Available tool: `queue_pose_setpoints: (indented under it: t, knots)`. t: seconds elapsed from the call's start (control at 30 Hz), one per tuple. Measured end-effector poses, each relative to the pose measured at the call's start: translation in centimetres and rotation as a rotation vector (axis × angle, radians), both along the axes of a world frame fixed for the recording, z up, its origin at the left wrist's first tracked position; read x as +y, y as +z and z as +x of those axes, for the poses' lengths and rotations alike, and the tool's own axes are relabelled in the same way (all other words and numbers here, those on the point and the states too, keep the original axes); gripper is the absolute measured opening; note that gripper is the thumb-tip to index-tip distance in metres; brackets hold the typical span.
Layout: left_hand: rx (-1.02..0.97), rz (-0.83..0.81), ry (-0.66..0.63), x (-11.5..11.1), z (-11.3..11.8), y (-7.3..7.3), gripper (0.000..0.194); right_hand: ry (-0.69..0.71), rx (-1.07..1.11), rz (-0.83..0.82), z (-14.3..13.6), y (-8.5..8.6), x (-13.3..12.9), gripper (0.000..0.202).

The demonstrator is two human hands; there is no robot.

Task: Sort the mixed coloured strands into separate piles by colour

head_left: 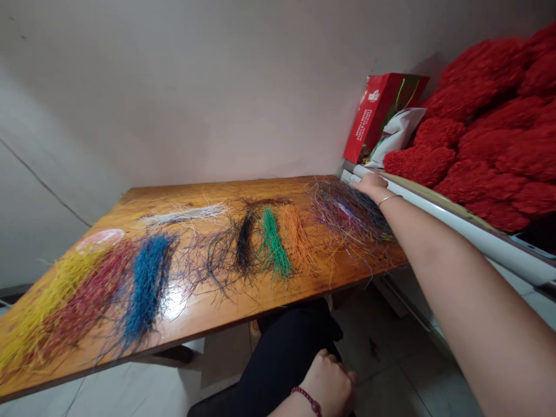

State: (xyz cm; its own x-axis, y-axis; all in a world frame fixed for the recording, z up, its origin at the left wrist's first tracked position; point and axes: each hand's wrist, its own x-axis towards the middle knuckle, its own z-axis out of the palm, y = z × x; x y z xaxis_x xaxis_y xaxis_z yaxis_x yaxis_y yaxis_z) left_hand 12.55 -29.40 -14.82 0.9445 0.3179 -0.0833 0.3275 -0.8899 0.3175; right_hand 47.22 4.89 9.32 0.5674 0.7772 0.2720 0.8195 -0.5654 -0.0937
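My right hand (pixel 371 183) is stretched out to the far right end of the table, at the back edge of a tangled pile of mixed-colour wires (pixel 347 211). Its fingertips are mostly hidden, so their grip does not show. Low in view, my left hand (pixel 332 379) is curled closed above my dark-clothed leg; the inside of the fist is hidden. Sorted bundles of thin strands lie left of the pile: orange (pixel 296 234), green (pixel 275 243), black (pixel 245 240), white (pixel 186 215), blue (pixel 150 278), red (pixel 93 286) and yellow (pixel 52 307).
The wooden table (pixel 243 295) stands against a pale wall. A white ledge (pixel 469 231) borders it on the right. Beyond are a red paper bag (pixel 369 119), a white packet (pixel 397 133) and heaped red fluffy material (pixel 490 133). A pink-and-white round item (pixel 101 239) lies at left.
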Motion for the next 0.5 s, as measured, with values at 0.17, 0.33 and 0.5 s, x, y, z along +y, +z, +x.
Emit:
queue_pose_setpoints:
  t: [0.17, 0.33, 0.5]
  knots:
    - [0.045, 0.007, -0.040, 0.4, 0.6, -0.9, 0.022, -0.011, 0.028, -0.140, -0.3, -3.2, 0.3, 0.076]
    - [0.086, 0.039, -0.084, 1.0, 1.0, -1.2, 0.021, -0.019, 0.072, -0.094, 0.6, -4.9, 0.0, 0.059]
    - [0.062, 0.068, -0.081, 1.0, 0.9, -0.7, 0.020, 0.021, 0.079, 0.018, 1.2, -3.6, -0.7, 0.041]
